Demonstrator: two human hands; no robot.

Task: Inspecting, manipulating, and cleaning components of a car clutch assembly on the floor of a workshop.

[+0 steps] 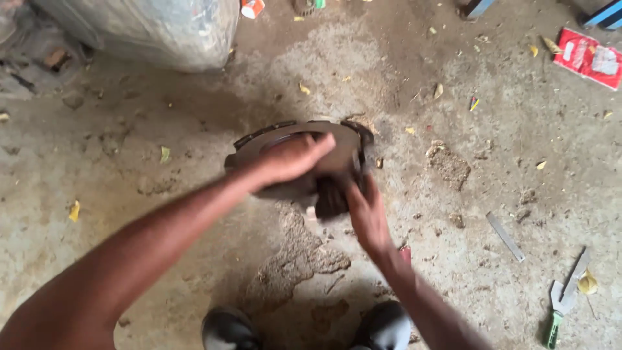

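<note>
A round, dark metal disc assembly (346,146) lies on the dusty concrete floor (162,214) in the middle of the view. My left hand (291,159) lies across its top, fingers pointing right, pressing on it. My right hand (368,214) reaches in from below and grips the near right edge of the disc, where a dark part sits. Both hands look motion-blurred. The disc's near half is hidden by my hands.
A flat metal strip (506,237) and a green-handled tool (562,300) lie on the floor at right. A red packet (589,58) lies at top right. A large clear plastic sack (152,29) stands at top left. My shoes (230,329) show at the bottom edge.
</note>
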